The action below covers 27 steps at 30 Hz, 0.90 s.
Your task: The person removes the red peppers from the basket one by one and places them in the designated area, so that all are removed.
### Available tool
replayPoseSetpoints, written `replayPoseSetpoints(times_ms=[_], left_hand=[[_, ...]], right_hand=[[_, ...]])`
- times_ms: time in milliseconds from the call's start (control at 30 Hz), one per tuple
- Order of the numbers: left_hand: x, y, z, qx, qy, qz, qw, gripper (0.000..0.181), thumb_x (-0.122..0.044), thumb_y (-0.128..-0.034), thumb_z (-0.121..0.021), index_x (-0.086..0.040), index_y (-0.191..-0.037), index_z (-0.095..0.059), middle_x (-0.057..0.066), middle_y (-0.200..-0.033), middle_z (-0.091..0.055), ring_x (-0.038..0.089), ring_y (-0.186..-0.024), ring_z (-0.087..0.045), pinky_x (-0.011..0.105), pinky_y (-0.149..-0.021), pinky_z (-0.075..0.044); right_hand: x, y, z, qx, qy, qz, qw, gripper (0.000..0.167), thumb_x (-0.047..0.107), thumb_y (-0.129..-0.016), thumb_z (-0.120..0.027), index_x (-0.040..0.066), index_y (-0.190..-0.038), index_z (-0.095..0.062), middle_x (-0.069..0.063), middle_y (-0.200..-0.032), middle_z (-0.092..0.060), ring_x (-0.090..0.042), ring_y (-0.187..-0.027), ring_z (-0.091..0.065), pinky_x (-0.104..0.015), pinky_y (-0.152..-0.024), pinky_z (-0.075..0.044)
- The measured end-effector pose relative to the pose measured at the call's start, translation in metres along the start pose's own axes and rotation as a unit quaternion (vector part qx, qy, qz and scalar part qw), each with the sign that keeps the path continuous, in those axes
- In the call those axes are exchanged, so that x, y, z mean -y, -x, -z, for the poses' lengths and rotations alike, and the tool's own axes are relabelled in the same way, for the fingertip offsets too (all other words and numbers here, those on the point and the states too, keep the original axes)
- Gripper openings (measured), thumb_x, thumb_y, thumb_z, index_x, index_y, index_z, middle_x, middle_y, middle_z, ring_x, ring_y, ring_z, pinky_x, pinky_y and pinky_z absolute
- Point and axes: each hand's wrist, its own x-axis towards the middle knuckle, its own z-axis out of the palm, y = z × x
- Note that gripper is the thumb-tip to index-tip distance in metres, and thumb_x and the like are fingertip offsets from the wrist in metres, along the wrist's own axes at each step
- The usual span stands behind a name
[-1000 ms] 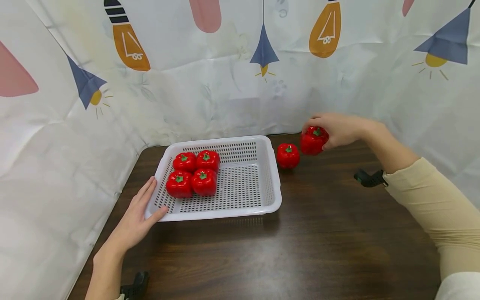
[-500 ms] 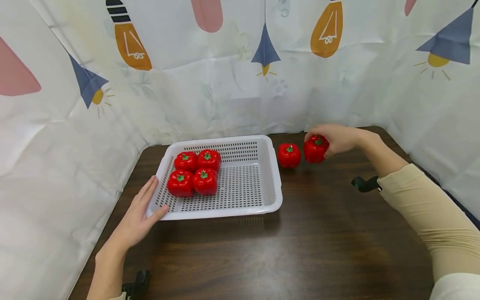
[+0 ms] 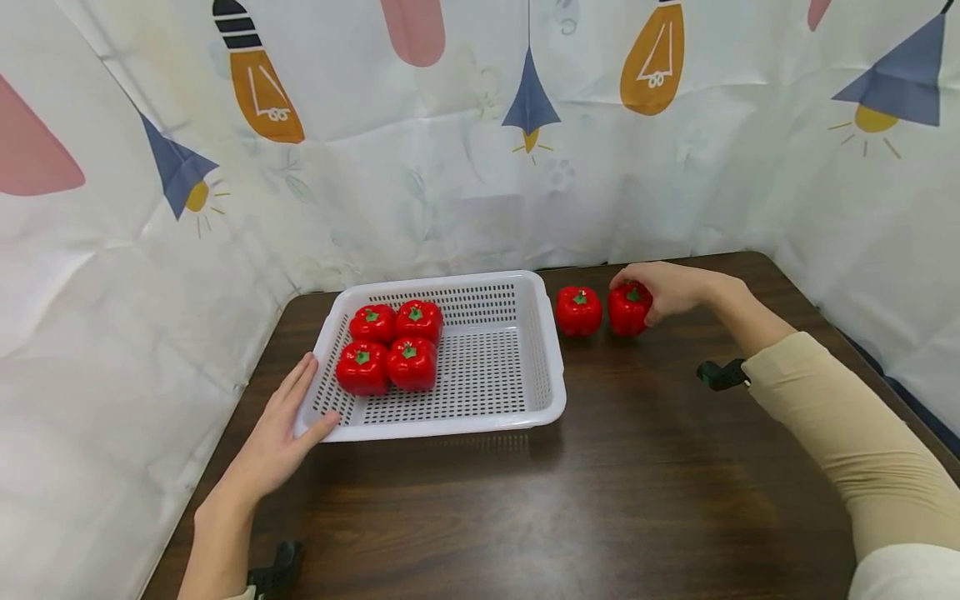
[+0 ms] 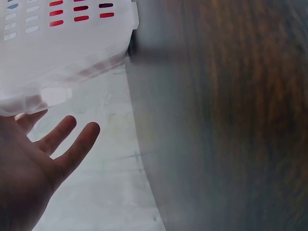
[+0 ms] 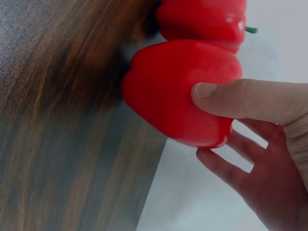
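Observation:
My right hand (image 3: pixel 663 290) grips a red bell pepper (image 3: pixel 628 310) with a green stem, thumb on one side and fingers on the other; the right wrist view shows this pepper (image 5: pixel 178 91) up close. Beside it, to the left, stands a second red bell pepper (image 3: pixel 578 312). A white perforated basket (image 3: pixel 480 423) holds several red bell peppers (image 3: pixel 411 364) in its left half. Against the basket's left front corner rests my left hand (image 3: pixel 273 437), fingers extended and thumb on the rim. In the left wrist view that hand (image 4: pixel 33 163) has spread fingers beside the basket wall (image 4: pixel 57 53).
The dark wood table (image 3: pixel 480 517) runs beneath everything. A white curtain (image 3: pixel 465 183) printed with lamps and bulbs rises behind and along the sides. The basket's right half shows bare perforated floor.
My right hand has come down with its bell pepper, which now stands at about the level of the pepper beside it. The left hand and the basket have stayed in place.

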Motion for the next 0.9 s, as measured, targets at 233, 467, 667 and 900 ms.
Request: replayPoseSetpoints(times_ms=[233, 467, 667, 900], left_hand=[[0.001, 0.000, 0.000, -0.001, -0.002, -0.002, 1.0000, 0.086, -0.029, -0.0955, -0.071, -0.007, -0.163, -0.024, 0.011, -0.170, -0.015, 0.050, -0.145, -0.022, 0.077, -0.105, -0.027], [0.002, 0.000, -0.001, -0.003, -0.001, -0.003, 1.0000, 0.087, -0.029, -0.0947, -0.072, -0.006, -0.163, -0.024, 0.011, -0.170, -0.015, 0.049, -0.146, -0.022, 0.078, -0.106, -0.027], [0.002, 0.002, 0.000, -0.002, -0.002, 0.002, 1.0000, 0.087, -0.030, -0.0952, -0.071, -0.008, -0.164, -0.023, 0.010, -0.170, -0.015, 0.048, -0.146, -0.022, 0.077, -0.106, -0.027], [0.002, 0.001, 0.000, -0.002, -0.004, 0.004, 1.0000, 0.086, -0.031, -0.0952, -0.071, -0.011, -0.164, -0.024, 0.008, -0.170, -0.015, 0.047, -0.147, -0.022, 0.077, -0.105, -0.028]], right_hand=[[-0.002, -0.007, -0.004, -0.001, 0.005, -0.001, 1.0000, 0.069, -0.007, -0.076, -0.079, 0.000, -0.140, -0.053, -0.016, -0.137, -0.055, -0.036, -0.119, -0.054, -0.053, -0.096, -0.052], [0.000, -0.010, -0.003, -0.003, 0.009, -0.010, 0.9999, 0.069, -0.007, -0.078, -0.079, 0.003, -0.141, -0.053, -0.016, -0.137, -0.055, -0.036, -0.120, -0.053, -0.054, -0.096, -0.052], [0.000, -0.010, -0.002, -0.001, 0.004, 0.008, 1.0000, 0.068, -0.008, -0.078, -0.078, 0.003, -0.140, -0.053, -0.015, -0.137, -0.056, -0.036, -0.121, -0.053, -0.054, -0.097, -0.051], [-0.002, -0.012, -0.005, 0.001, 0.005, 0.011, 0.9999, 0.070, -0.006, -0.079, -0.079, 0.004, -0.142, -0.052, -0.014, -0.140, -0.054, -0.035, -0.123, -0.053, -0.054, -0.099, -0.050]])
